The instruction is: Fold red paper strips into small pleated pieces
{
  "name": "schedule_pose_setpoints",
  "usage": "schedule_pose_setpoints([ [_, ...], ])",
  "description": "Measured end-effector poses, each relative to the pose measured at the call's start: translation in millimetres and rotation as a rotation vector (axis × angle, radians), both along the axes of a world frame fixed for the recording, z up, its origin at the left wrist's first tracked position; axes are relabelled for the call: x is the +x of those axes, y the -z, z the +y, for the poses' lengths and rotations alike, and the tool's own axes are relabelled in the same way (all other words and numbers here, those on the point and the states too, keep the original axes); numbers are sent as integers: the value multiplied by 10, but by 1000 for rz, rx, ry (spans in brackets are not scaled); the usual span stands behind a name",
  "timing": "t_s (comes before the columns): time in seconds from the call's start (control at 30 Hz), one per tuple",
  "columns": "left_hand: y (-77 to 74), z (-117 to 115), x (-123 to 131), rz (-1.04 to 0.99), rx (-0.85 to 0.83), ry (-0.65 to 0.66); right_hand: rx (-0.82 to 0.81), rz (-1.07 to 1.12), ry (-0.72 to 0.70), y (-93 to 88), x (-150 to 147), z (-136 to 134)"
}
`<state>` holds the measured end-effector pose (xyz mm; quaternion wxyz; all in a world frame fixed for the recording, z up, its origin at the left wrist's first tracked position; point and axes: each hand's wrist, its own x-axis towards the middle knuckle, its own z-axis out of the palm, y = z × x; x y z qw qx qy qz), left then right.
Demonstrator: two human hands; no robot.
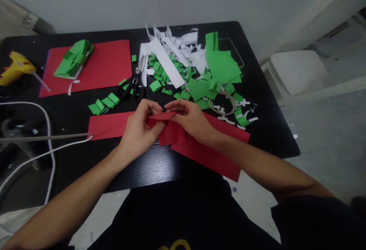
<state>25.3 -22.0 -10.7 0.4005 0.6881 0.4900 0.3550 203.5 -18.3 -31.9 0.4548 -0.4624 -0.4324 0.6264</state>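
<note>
My left hand and my right hand meet over the near part of a black table. Both pinch a folded piece of red paper between thumb and fingers, held just above the table. Under my hands lie a red strip to the left and a larger red sheet that runs to the right and over the table's near edge. Black scissors lie just beyond my left hand.
A heap of green and white paper scraps covers the far middle. A tape roll lies right of it. A red sheet with folded green pieces lies far left, beside a yellow glue gun. White cables run at left.
</note>
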Motion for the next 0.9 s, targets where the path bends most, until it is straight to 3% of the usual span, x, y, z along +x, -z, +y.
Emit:
schedule_pose_setpoints([
  [0.63,-36,-27,10,-86,-43,105,-96,118,34,-29,32,26],
  [0.9,-2,-16,-23,34,10,135,-129,91,6,-22,57,48],
])
